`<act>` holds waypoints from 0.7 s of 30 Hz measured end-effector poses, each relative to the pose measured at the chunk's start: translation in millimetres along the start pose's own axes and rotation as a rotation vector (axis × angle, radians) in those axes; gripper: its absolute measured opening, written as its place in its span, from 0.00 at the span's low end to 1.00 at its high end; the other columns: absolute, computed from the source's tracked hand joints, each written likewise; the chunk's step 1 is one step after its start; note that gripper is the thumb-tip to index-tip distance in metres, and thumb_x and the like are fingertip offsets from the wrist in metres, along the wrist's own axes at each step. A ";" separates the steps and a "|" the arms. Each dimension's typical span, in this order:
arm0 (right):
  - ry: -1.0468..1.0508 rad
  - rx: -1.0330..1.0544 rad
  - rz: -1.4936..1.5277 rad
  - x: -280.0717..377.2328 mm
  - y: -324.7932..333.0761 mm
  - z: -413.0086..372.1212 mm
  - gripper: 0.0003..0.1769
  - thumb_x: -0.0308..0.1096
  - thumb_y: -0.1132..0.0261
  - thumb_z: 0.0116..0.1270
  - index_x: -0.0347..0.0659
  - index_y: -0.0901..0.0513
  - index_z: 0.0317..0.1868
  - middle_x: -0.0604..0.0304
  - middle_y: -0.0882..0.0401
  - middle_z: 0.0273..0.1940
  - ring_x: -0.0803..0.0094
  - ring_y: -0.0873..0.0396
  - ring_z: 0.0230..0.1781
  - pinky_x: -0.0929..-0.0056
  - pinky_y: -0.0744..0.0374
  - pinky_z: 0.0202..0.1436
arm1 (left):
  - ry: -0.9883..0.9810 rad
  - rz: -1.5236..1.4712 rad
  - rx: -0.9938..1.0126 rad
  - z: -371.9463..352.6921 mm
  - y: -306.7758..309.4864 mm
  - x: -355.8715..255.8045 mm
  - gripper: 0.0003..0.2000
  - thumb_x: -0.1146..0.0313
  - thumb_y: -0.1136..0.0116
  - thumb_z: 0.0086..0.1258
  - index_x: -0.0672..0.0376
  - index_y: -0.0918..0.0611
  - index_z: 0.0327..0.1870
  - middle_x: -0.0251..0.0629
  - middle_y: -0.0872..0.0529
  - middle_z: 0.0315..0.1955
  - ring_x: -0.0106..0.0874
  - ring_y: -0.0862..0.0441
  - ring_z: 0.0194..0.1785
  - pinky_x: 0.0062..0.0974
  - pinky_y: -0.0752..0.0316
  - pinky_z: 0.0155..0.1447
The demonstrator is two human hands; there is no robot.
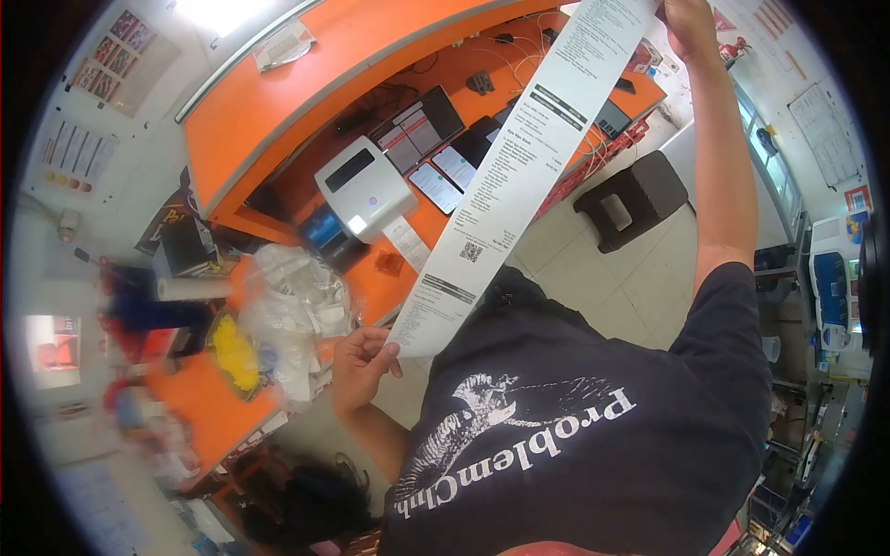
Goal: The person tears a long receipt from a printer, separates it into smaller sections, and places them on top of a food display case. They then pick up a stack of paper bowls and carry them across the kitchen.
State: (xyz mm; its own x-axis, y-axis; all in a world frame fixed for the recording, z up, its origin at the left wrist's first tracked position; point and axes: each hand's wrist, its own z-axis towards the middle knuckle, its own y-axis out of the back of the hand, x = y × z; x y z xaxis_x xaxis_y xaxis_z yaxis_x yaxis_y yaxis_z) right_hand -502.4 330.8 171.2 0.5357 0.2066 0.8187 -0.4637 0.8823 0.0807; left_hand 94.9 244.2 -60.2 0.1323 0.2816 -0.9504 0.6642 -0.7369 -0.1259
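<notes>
A long printed paper strip [519, 167] stretches diagonally across the view, with dark bars and a QR code on it. My left hand [364, 364] pinches its lower end between thumb and fingers. At the top right, my right hand [688, 30] is closed on the upper end, with its fingertips partly cut off by the frame edge. Behind the strip, on the orange counter [375, 292], stands a white printer [366, 190] with a short slip [406, 243] by its front. Two lit phones [436, 188] and a tablet [419, 130] lie beside the printer.
A dark stool [632, 202] stands on the tiled floor at the right. Plastic bags [297, 306] and a yellow item [235, 352] are at the left. Cables [593, 148] run along the counter's far part. A raised orange shelf [250, 120] borders the counter.
</notes>
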 end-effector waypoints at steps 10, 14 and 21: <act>-0.026 0.060 -0.158 49.8 -3.5 -2.0 0.22 0.45 0.34 0.82 0.42 0.11 0.66 0.58 0.09 0.40 0.78 0.20 0.26 0.77 0.23 0.27 | -0.019 -0.036 0.021 2.6 -16.6 0.6 0.07 0.79 0.35 0.76 0.69 0.16 0.51 0.44 0.07 0.40 0.26 0.14 0.29 0.23 0.23 0.34; 0.018 -0.062 -0.284 64.0 -12.5 -4.3 0.22 0.46 0.34 0.82 0.43 0.11 0.67 0.54 0.08 0.45 0.73 0.16 0.33 0.73 0.18 0.35 | -0.010 0.003 -0.009 2.0 -26.6 -5.2 0.05 0.78 0.34 0.76 0.66 0.16 0.49 0.41 0.07 0.35 0.25 0.15 0.27 0.21 0.29 0.32; 0.049 -0.029 -0.206 61.6 2.7 16.6 0.24 0.47 0.34 0.82 0.39 0.12 0.67 0.49 0.10 0.57 0.65 0.13 0.50 0.68 0.15 0.53 | 0.002 -0.033 0.077 14.2 -22.6 10.0 0.08 0.80 0.35 0.77 0.71 0.16 0.53 0.46 0.06 0.44 0.27 0.14 0.31 0.23 0.21 0.36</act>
State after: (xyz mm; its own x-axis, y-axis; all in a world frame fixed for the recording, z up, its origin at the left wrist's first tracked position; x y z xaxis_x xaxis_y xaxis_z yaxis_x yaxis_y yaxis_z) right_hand -482.4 338.9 231.3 0.6510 0.0399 0.7580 -0.3203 0.9198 0.2267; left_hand 70.7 254.9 -70.9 0.1122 0.3077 -0.9448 0.6095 -0.7723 -0.1791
